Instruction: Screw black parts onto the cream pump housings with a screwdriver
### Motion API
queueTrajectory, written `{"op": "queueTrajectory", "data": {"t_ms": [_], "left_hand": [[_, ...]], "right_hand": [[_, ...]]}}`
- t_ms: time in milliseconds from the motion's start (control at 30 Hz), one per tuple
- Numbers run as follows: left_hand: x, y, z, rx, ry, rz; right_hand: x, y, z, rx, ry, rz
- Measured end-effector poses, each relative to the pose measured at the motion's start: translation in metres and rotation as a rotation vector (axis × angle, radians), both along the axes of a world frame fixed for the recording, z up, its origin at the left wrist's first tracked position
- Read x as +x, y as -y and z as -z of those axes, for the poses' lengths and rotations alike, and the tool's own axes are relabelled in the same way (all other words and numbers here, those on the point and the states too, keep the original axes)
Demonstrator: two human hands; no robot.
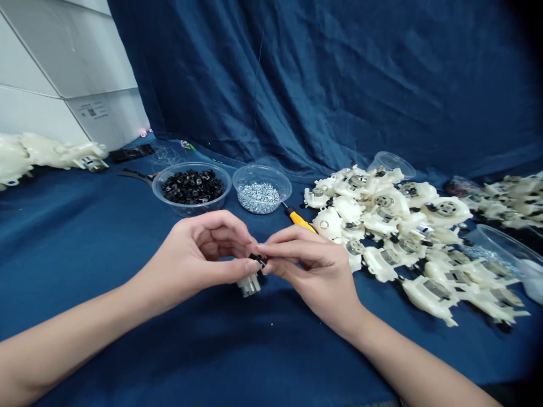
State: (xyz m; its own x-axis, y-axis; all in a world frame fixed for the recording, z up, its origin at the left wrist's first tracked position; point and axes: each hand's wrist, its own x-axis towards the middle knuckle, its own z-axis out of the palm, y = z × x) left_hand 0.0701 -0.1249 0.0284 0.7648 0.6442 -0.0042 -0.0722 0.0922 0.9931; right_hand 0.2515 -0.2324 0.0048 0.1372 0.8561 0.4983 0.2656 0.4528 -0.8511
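The left hand [203, 251] is closed on a small silver-and-cream part [249, 285], its thumb pressed across the top while the curled fingers meet it from behind. The right hand [316, 265] pinches at a tiny black piece [257, 259], thumb and forefinger nearly together on it, the two hands touching or almost touching at the fingertips. The silver-and-cream part sits just under the left thumb, its shiny end poking out below the grip; the black piece lies at its top, between both thumb tips. Whether the two are joined is hidden by the fingers.

All this is on the near side of the bowl of screws [236, 189], above a blue cloth [203, 362]. Just left of the bowl of screws is a bowl of black pieces [189, 210]. A yellow screwdriver [299, 219] lies to its near right, tip close to its rim. Farther right of it spreads a pile of cream casings [390, 202], and well to its left, behind, stands a white box [106, 113].
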Motion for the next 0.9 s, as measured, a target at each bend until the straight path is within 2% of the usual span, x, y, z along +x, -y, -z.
{"op": "queueTrajectory", "data": {"t_ms": [300,467,600,767,900], "left_hand": [[0.001,-0.003,0.007,-0.034,0.033,0.01],[0.0,0.001,0.011,-0.057,0.103,-0.025],[0.0,0.004,0.01,-0.029,0.107,-0.066],[0.0,0.009,0.011,0.133,0.118,-0.151],[-0.001,0.017,0.012,0.355,0.088,-0.267]], "right_hand": [[-0.005,0.002,0.0,0.027,0.004,0.059],[-0.006,0.002,0.0,0.272,0.231,0.205],[-0.008,0.002,0.001,0.344,0.308,0.246],[-0.011,0.003,0.003,0.348,0.3,0.285],[-0.012,0.003,0.003,0.247,0.259,0.284]]}}
